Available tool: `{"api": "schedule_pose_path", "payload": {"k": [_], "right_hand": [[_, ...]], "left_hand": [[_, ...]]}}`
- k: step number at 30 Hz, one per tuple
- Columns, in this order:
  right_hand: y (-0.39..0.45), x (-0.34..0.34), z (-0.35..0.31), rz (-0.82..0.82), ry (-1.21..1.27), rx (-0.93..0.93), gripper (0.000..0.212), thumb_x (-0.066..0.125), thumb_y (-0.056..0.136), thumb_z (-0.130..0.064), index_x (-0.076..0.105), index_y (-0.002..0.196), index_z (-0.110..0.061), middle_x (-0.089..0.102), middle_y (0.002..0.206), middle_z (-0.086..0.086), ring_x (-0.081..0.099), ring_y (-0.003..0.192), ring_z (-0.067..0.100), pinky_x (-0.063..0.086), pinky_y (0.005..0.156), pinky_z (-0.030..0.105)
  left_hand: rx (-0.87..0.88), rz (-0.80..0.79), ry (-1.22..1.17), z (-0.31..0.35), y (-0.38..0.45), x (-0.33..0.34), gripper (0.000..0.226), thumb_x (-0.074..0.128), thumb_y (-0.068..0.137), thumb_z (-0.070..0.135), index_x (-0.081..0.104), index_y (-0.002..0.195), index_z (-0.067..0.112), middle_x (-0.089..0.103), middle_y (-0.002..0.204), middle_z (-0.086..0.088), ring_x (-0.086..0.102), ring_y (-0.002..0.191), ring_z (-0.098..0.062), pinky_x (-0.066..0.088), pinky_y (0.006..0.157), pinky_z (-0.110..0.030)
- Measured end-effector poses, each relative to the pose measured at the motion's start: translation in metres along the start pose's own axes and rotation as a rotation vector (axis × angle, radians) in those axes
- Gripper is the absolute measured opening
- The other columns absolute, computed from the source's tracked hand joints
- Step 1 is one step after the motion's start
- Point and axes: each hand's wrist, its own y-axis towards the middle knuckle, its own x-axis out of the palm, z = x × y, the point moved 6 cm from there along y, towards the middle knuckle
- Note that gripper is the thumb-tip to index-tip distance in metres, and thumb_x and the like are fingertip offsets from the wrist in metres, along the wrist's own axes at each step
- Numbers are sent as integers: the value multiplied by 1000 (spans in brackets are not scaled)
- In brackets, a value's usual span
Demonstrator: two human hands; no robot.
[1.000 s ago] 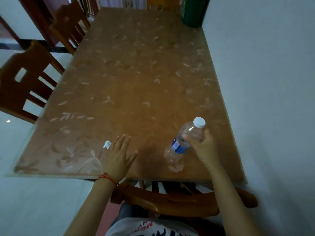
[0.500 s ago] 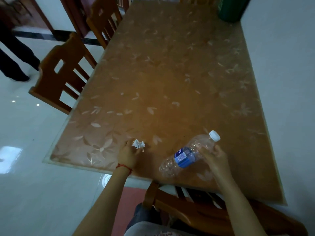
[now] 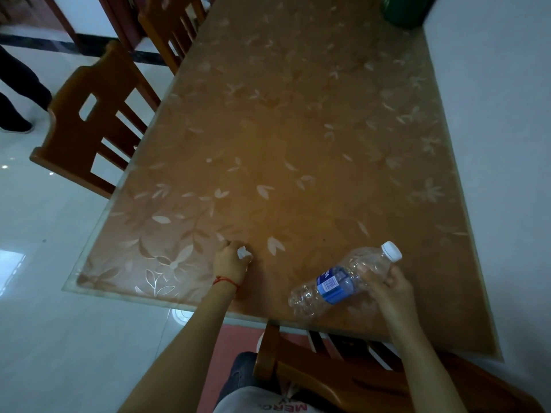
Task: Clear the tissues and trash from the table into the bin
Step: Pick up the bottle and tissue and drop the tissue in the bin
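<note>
Because both pieces of rubbish have to go to the bin in one trip, each hand takes one: the left hand [image 3: 231, 260] has its fingers curled round a small crumpled tissue [image 3: 243, 252], which shows white between thumb and knuckles just above the near part of the tabletop [image 3: 298, 129], while the right hand [image 3: 389, 281] grips an empty plastic bottle [image 3: 343, 278] near its neck. The bottle lies tilted, white cap up toward the wall and clear base pointing at the near edge; whether the base touches the surface cannot be told. Held by the narrow end, it is probably easy to swing away, though the thin crushed wall may flex. No bin shows in this view, so carrying both items off looks like the step in hand. Wooden chairs [image 3: 98, 120] stand along the left side, and a dark green container [image 3: 408, 10] sits at the far corner by the wall.
</note>
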Motion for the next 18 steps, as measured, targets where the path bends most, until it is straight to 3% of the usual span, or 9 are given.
{"api": "schedule_pose_path", "payload": {"k": [4,7,9,11,18], "right_hand": [[6,7,-1,6,-2,-43,26,67,82,-14,62,106,-19,70,99,4,66,91,20,53,77,30],[9,15,-2,-10,-31,-50,30,68,81,-18,62,110,-19,70,100,1,65,95,20,51,86,39],[9,20,-3,-13,-40,-54,33,69,80,-18,62,112,-16,70,100,2,65,96,21,51,87,41],[10,24,-4,-13,-42,-53,32,68,81,-17,62,112,-16,70,98,1,65,95,21,51,86,41],[14,39,-16,-57,-6,-85,31,66,82,-12,61,113,-11,69,96,0,64,89,17,50,84,36]], "left_hand": [[-27,37,-76,-7,-4,-4,13,67,73,4,70,83,-4,66,84,-22,59,76,-32,36,64,-24],[-106,30,-240,-12,-10,-11,1,68,72,4,68,72,3,60,62,-3,51,61,-15,37,53,-16],[-134,43,-323,-16,-12,-14,17,69,73,3,61,61,11,52,57,5,46,55,-7,34,49,-9],[-172,56,-396,-21,-16,-17,26,70,73,5,56,55,19,53,57,4,47,56,-5,36,53,-13],[-244,175,-634,-39,-37,-43,14,72,71,6,65,65,17,63,65,-2,57,66,-15,45,66,-26]]}}
